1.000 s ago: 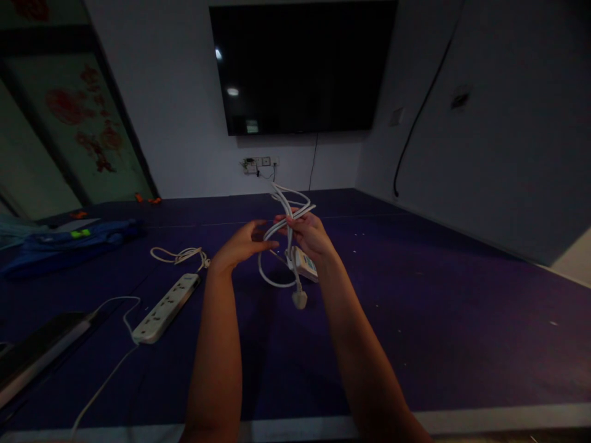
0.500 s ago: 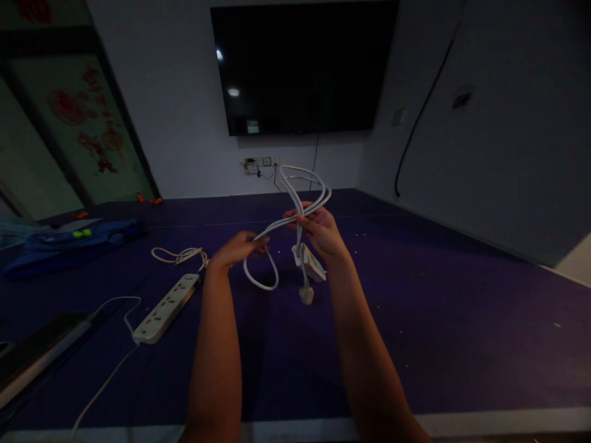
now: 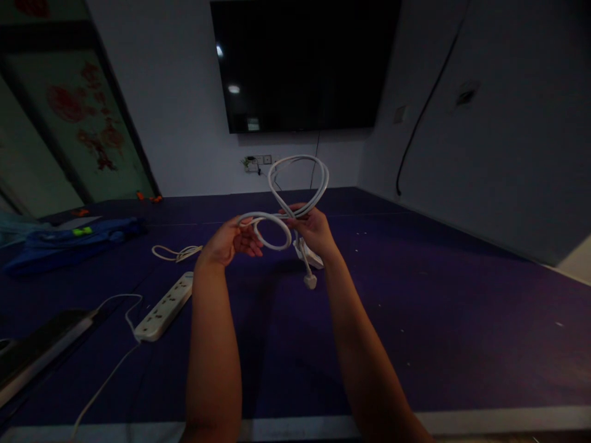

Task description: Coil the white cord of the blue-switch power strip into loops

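I hold a white power cable (image 3: pixel 295 178) up over a purple surface (image 3: pixel 443 320). My right hand (image 3: pixel 313 229) grips the bundled loops at their crossing, with one loop standing above it. Below this hand hang the cable's white socket block (image 3: pixel 310 255) and its plug (image 3: pixel 310 281). My left hand (image 3: pixel 231 241) pinches a smaller loop of the same cable, which curves between the two hands.
A second white power strip (image 3: pixel 165 306) lies on the purple surface at left, its cord trailing toward me. Behind it is a coiled white cord (image 3: pixel 178 253) and a blue cloth (image 3: pixel 69 243). A dark flat object (image 3: pixel 37 351) sits lower left. A black screen (image 3: pixel 305 64) hangs on the wall.
Both hands have risen slightly. The hanging loop has been drawn up by my left hand into a small ring between the hands, and the upper loop has grown rounder and taller.
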